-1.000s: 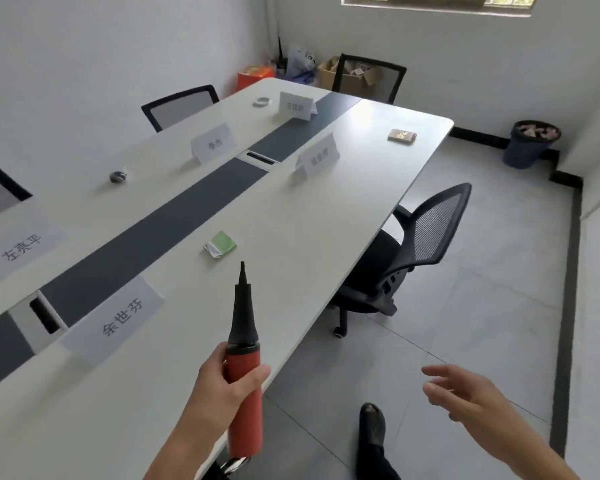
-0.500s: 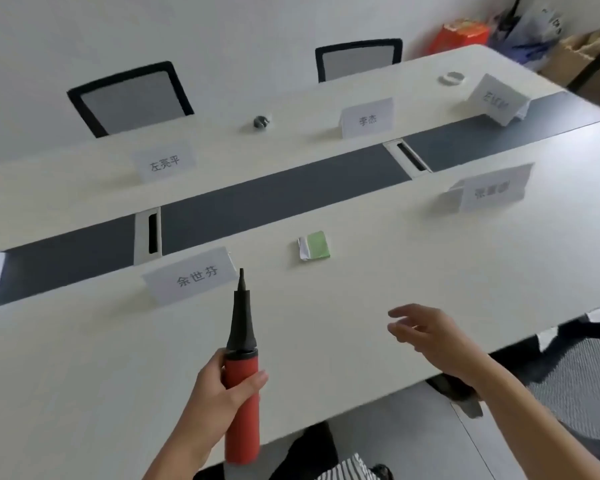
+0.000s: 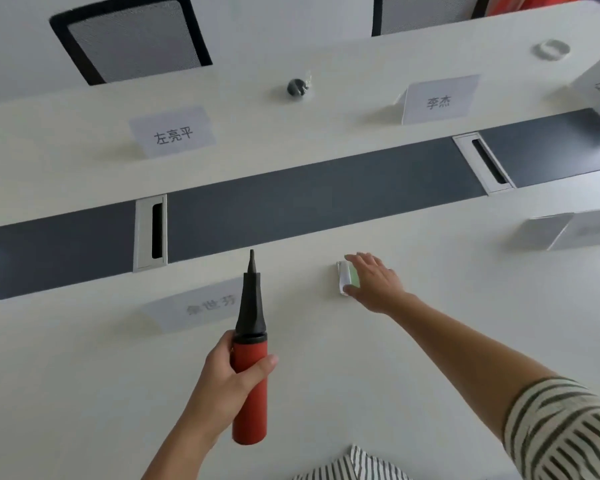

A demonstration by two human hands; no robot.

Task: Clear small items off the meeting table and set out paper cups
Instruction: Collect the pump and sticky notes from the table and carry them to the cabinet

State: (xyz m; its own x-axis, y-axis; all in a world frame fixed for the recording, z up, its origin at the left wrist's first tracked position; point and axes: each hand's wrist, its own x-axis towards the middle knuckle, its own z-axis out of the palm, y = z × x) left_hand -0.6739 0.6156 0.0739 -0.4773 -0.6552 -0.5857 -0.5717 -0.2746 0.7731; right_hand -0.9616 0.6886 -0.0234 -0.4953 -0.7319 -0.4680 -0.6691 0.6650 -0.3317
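Head view.
- Step in hand, by my reading: lift small green-and-white packet (image 3: 346, 278), centre-right of frame, off meeting table (image 3: 326, 375).
- Right hand (image 3: 376, 284) spread over packet, fingers fairly straight, thumb at near edge, not yet pinching.
- Packet thin, flat, likely slick. Best to slide thumb under edge and pinch across short side.
- Left hand (image 3: 232, 374), lower centre, wrapped round red pump (image 3: 249, 396): matte cylinder, black tapering nozzle.
- Tabletop smooth, pale.
- Dark round item (image 3: 297, 87) upper centre and whitish ring (image 3: 551, 50) upper right, both uncleared.
- No paper cups visible.
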